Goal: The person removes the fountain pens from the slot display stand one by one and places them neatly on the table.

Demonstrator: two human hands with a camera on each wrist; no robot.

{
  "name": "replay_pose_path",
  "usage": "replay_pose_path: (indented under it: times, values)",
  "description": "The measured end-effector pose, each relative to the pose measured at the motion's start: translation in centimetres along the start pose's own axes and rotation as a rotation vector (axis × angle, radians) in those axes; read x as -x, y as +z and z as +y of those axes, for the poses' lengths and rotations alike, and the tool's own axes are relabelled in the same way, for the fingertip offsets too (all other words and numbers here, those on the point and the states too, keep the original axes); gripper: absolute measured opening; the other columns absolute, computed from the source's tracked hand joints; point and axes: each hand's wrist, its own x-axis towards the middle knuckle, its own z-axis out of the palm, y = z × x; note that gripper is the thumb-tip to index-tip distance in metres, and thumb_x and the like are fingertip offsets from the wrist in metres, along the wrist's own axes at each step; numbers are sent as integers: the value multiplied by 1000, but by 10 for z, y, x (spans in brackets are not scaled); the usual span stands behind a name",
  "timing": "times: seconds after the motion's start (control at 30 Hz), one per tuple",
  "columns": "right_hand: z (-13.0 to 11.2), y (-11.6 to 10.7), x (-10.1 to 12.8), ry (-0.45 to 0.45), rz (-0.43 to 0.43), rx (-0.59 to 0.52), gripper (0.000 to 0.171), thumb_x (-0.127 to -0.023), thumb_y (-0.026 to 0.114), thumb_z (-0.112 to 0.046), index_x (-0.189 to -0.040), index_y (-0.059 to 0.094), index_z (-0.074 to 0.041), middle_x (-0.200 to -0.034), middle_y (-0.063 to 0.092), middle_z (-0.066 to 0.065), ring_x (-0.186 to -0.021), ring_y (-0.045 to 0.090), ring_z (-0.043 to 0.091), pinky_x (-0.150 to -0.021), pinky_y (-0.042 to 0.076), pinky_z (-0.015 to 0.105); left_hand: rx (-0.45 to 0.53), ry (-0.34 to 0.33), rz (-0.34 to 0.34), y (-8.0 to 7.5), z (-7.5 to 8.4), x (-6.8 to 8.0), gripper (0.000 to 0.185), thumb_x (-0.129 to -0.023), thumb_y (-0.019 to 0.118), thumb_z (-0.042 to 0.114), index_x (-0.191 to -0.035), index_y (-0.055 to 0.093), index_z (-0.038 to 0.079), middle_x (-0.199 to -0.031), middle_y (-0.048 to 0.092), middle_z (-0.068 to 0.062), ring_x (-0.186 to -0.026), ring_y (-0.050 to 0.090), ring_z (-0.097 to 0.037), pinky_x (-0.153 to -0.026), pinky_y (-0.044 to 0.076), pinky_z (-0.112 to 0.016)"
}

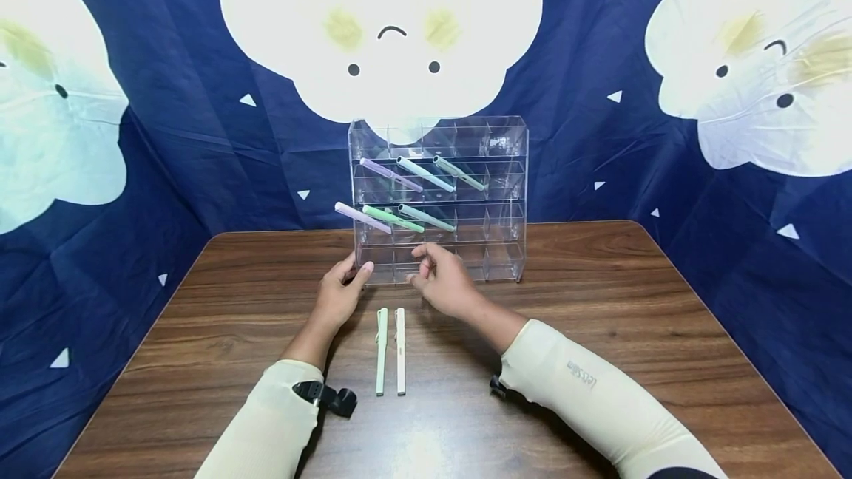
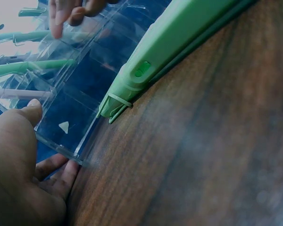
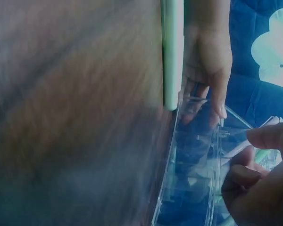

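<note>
A clear acrylic pen rack (image 1: 506,231) stands upright at the back of the table. My left hand (image 1: 338,298) holds its lower left corner, thumb in front and fingers around the side, as the left wrist view also shows. My right hand (image 1: 444,283) is at the front of the bottom tier, its fingers loosely bent with nothing between them. Slanted in the second tier are a purple pen (image 1: 391,174), a light blue pen (image 1: 426,174) and a grey-green pen (image 1: 459,173). The third tier bears a lilac pen (image 1: 362,218), a green pen (image 1: 393,219) and a grey-blue pen (image 1: 427,217).
Side by side on the wooden table (image 1: 233,331), in front of the rack, lie a pale green pen (image 1: 381,352) and a cream pen (image 1: 401,352). Behind the rack hangs a dark blue cloth (image 1: 279,168) with white clouds, continuing along both sides.
</note>
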Motion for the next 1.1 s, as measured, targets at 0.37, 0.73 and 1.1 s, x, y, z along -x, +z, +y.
replay_pose_path:
  times: [0.37,0.73,1.1]
  values:
    - [3,-13,-17,-140,242,83,36,-98,78,-2,-131,65,3,-102,65,14,-63,42,8,-60,37,20,-14,20,-5,0,1,0,59,-111,67,36,-164,52,15,-143,67,-23,-131,69,-36,-102,56,-38]
    - [2,-18,-35,-59,270,87,46,-102,77,-15,-143,59,-2,-135,60,16,-60,40,11,-59,39,23,4,3,-6,0,0,1,59,-110,68,35,-164,51,18,-147,66,-22,-132,68,-35,-100,56,-31]
    - [5,-12,-49,-14,316,121,40,-102,80,-24,-136,67,-7,-135,64,13,-72,51,13,-70,47,25,-2,6,-7,1,-2,0,59,-111,67,37,-165,51,19,-147,65,-23,-134,67,-36,-106,56,-42]
